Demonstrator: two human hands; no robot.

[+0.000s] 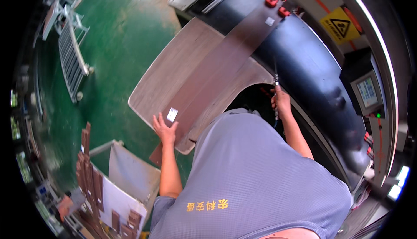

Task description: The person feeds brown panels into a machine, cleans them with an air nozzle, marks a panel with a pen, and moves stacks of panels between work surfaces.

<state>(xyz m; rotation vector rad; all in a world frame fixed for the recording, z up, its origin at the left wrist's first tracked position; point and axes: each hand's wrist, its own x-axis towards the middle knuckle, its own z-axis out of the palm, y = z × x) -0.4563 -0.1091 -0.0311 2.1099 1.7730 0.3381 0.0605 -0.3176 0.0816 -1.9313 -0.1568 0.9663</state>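
Table (173,61): wood-grain top, rounded corners, a curved cut-out on the person's side.
Machine: black bed (304,43) along the table's right, with a screen (367,90) and a yellow sign (341,25) beyond.
Floor (117,35): green, running open between the table and a wheeled rack (71,56) at far left.
Board (208,76): long, brown, slanting across the table onto the bed; far end at red clamps (284,12), near end jutting past the table edge.
Bin (134,165): near the table at lower left, brown strips (89,178) at its side.
Left hand (165,130): fingers spread over the board's left edge, beside its white label (172,114).
Right hand (281,101): closed around a slim metal tool (276,80) by the cut-out.
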